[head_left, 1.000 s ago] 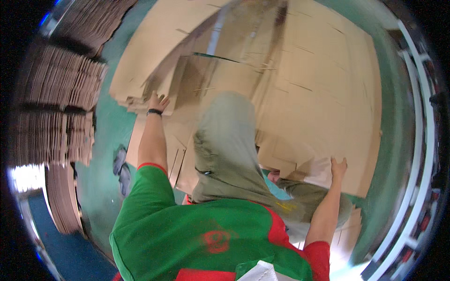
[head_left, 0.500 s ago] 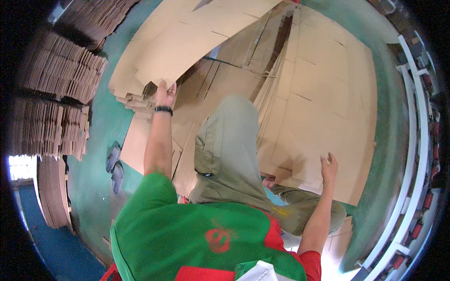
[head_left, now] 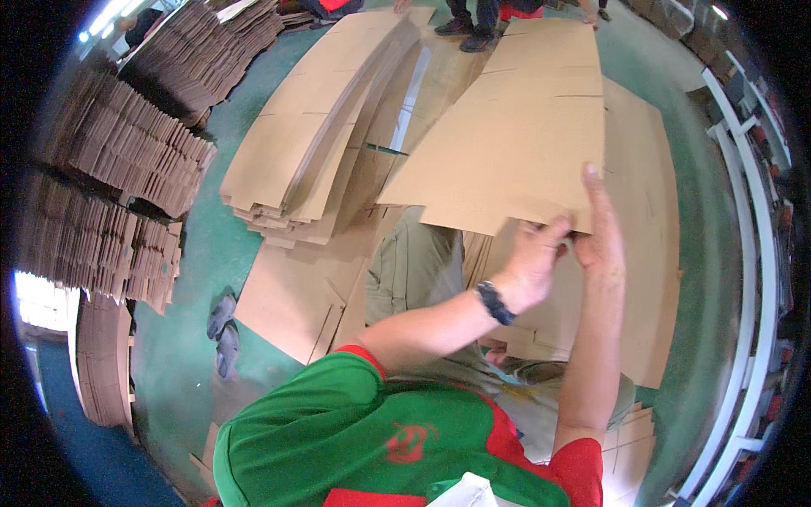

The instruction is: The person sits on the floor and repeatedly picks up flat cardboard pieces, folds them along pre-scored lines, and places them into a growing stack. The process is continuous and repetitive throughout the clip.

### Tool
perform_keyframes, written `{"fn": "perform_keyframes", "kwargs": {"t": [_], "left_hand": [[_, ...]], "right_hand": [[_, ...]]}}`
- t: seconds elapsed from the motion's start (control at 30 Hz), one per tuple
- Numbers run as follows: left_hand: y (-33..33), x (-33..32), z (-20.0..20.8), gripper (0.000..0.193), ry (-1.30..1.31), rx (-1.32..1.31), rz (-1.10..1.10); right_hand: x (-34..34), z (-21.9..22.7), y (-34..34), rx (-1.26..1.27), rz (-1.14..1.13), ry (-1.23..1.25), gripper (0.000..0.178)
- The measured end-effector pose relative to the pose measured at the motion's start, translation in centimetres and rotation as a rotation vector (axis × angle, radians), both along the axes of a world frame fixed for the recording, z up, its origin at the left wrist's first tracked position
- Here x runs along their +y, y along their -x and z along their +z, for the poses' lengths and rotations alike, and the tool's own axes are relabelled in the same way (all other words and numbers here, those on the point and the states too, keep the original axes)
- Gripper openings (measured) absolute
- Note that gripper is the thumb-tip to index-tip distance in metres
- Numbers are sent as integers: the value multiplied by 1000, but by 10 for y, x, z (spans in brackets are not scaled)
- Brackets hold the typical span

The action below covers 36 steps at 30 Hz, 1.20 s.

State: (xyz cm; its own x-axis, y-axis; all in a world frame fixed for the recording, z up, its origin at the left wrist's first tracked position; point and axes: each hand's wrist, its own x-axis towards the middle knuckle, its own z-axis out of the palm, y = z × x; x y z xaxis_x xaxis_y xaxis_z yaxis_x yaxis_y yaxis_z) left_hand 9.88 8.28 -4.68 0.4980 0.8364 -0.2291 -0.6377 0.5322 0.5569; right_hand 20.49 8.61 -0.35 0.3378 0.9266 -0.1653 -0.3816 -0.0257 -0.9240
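Note:
A large tan cardboard sheet point(head_left: 515, 118) with slits and a notched near edge is raised at a tilt over my bent knee. My left hand point(head_left: 530, 264), with a dark band on the wrist, pinches its near edge close to the right corner. Beside it, my right hand point(head_left: 601, 232) lies along the sheet's right edge, fingers stretched out and touching it; its thumb is partly hidden. Under and right of the raised sheet lies another stack of cardboard sheets point(head_left: 642, 220). To the left is a stack of similar sheets point(head_left: 312, 110), its upper ones bowed apart.
At the far end stand another person's legs point(head_left: 477, 19); a hand point(head_left: 402, 5) is at the left stack, another point(head_left: 589, 15) near the raised sheet's far corner. Bundled cardboard point(head_left: 135, 144) lines the left side. Grey shoes point(head_left: 224, 334) lie on the green floor. White rails point(head_left: 748, 253) run along the right.
My left hand has carried a sheet from the left stack across to the right. My right hand has moved up to its edge. The other person's legs and hands now show at the top.

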Motion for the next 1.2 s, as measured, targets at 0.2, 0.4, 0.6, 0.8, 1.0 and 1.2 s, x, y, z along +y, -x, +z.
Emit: {"fn": "perform_keyframes", "kwargs": {"t": [0.2,0.4,0.6,0.8,1.0,1.2], "left_hand": [[-35,-50,43,26,-192,-12,-524],[29,-1,22,19,-727,173,-339],[-24,82,-97,57,-284,837,-35],[-63,34,-191,49,29,769,-547],[-62,48,-230,33,68,545,-452],[-55,87,-246,37,15,611,-385]], "right_hand": [[-49,34,-124,-239,-184,170,55],[-169,60,-226,-455,-49,169,59],[-271,39,-253,-378,-122,296,58],[-320,-3,-248,-305,-188,380,57],[-322,-45,-252,-222,-146,398,56],[-289,-92,-263,-351,3,680,51]]}}
